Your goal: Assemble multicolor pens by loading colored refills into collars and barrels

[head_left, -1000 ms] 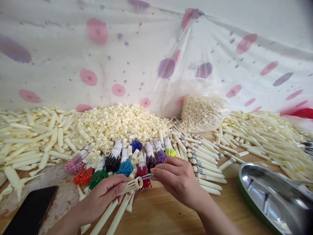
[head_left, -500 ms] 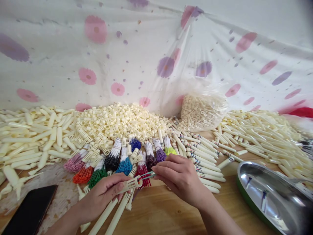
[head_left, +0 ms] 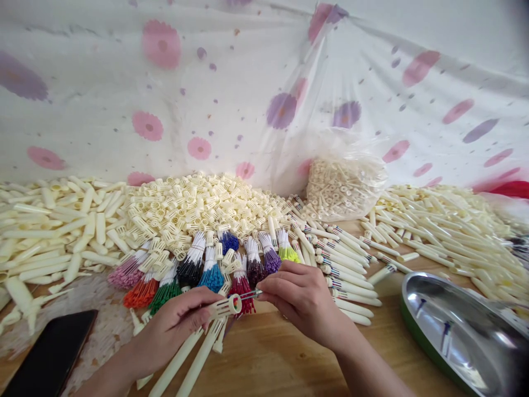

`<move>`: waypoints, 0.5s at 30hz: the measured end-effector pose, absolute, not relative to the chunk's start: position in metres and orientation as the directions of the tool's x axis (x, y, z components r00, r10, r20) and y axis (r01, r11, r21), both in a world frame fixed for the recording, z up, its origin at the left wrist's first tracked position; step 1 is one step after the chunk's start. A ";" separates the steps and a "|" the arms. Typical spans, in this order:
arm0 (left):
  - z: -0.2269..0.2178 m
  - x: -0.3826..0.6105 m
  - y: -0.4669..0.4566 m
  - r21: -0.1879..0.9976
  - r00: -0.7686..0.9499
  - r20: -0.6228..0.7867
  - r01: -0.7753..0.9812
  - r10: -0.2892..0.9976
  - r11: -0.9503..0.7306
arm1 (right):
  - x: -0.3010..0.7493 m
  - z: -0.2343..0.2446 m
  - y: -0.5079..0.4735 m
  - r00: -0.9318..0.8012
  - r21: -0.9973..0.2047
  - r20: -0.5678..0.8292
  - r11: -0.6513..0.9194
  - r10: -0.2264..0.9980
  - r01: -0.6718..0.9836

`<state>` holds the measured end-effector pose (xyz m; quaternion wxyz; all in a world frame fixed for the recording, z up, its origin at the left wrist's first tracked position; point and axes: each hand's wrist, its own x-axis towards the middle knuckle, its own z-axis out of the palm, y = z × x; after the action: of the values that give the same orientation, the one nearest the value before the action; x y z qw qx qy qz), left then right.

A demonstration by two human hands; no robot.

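My left hand (head_left: pixel 177 325) is closed around a cream slotted pen sleeve (head_left: pixel 225 307), its round mouth turned to the right. Small coloured bits, red and green among them, show inside that mouth. From the right, my right hand (head_left: pixel 301 300) pinches thin pen refills (head_left: pixel 249 295) whose far ends reach the sleeve's mouth; how many it holds I cannot tell. Just behind both hands lie banded bundles of refills, among them a crimson bundle (head_left: pixel 241 281), a light blue bundle (head_left: pixel 211 275) and a green bundle (head_left: pixel 165 289).
Slotted sleeves are heaped in a pile (head_left: pixel 198 201) at the back. Long cream barrels (head_left: pixel 446 231) lie right, more barrels (head_left: pixel 53 231) left. Pens with sleeves fitted (head_left: pixel 347 270) lie right of my hands. A metal dish (head_left: pixel 458 331) and a phone (head_left: pixel 52 353) flank the front.
The refills between my hands looked pale green-blue before and now look greyish. Coloured bits now show in the sleeve's mouth. Both hands stay nearly in place.
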<state>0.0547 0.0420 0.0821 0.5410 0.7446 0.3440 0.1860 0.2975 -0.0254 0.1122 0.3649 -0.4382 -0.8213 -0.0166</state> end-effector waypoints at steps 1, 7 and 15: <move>0.083 0.055 0.042 0.929 0.682 -0.065 0.307 0.728 -0.205 | 0.297 0.112 -0.025 -0.346 -0.311 0.607 0.614 0.716 0.725; 0.082 0.056 0.038 0.926 0.623 -0.041 0.316 0.781 -0.204 | 0.296 0.112 -0.022 -0.355 -0.372 0.572 0.619 0.740 0.691; 0.083 0.057 0.035 0.912 0.613 -0.040 0.345 0.789 -0.222 | 0.294 0.108 -0.026 -0.418 -0.279 0.547 0.629 0.725 0.726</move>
<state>0.0570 0.0348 0.0831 0.4959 0.7488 0.3785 0.2238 0.2936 -0.0257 0.1083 0.3249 -0.4307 -0.8420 -0.0003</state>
